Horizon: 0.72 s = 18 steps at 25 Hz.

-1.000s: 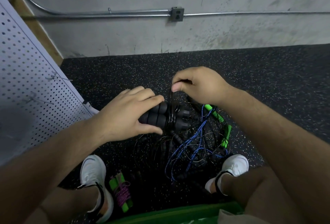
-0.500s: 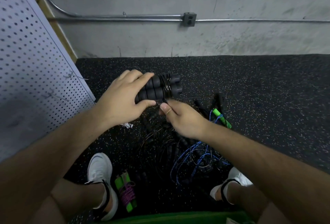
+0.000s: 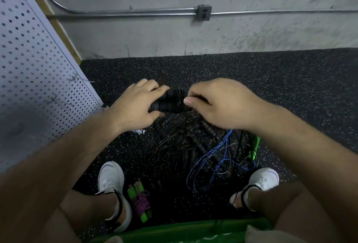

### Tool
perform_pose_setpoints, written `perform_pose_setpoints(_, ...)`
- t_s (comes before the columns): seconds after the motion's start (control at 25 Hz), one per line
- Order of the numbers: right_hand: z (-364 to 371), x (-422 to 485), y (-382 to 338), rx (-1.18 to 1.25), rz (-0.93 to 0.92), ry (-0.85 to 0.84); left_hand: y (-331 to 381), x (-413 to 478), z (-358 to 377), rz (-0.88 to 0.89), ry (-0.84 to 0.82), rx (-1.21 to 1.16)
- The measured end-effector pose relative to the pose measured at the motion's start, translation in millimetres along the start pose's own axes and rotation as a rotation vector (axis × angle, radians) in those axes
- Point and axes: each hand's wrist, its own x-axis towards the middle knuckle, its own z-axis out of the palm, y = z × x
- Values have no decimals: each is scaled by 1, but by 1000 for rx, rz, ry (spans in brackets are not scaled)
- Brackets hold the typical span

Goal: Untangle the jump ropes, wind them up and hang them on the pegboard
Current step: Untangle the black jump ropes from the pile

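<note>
My left hand (image 3: pixel 135 107) grips a pair of black ribbed jump rope handles (image 3: pixel 167 101), held side by side above the floor. Thin black cord is wound around their right end. My right hand (image 3: pixel 219 103) pinches that cord just right of the handles, thumb and fingers curled. Below lies a tangle of black and blue ropes (image 3: pixel 209 151) on the speckled floor, with a green handle (image 3: pixel 255 147) at its right edge. A wound purple rope with green handles (image 3: pixel 140 202) lies by my left shoe. The white pegboard (image 3: pixel 34 64) leans at the left, with two wire hooks (image 3: pixel 77 79).
My white shoes (image 3: pixel 112 180) stand on either side of the tangle. A green bin edge (image 3: pixel 184 231) runs along the bottom. A concrete wall with conduit and an outlet box (image 3: pixel 203 13) closes the far side. Black rubber floor (image 3: pixel 280 87) stretches to the right.
My right hand rose from under the handles to their right end, carrying the cord around them. My left hand kept its hold on the handles.
</note>
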Motion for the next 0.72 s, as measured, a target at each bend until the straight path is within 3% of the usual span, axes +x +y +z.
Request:
perform_pose_setpoints(0.2, 15, 17, 40, -34, -103, 125, 23, -8, 5, 164, -144, -144)
perform_pose_setpoints(0.36, 25, 24, 64, 152, -43, 130, 44, -12, -14, 239, -105, -279)
perform_pose_setpoints(0.48, 36, 27, 69, 391, 38, 81, 50, -18, -25, 210, -113, -348)
perform_pose_setpoints(0.56, 48, 29, 66, 526, -2, 43, 52, -22, -26, 169, -93, -368)
perform_pose_setpoints(0.72, 69, 28, 39, 745, 149, 23, 43, -19, -27, 8, 96, -374)
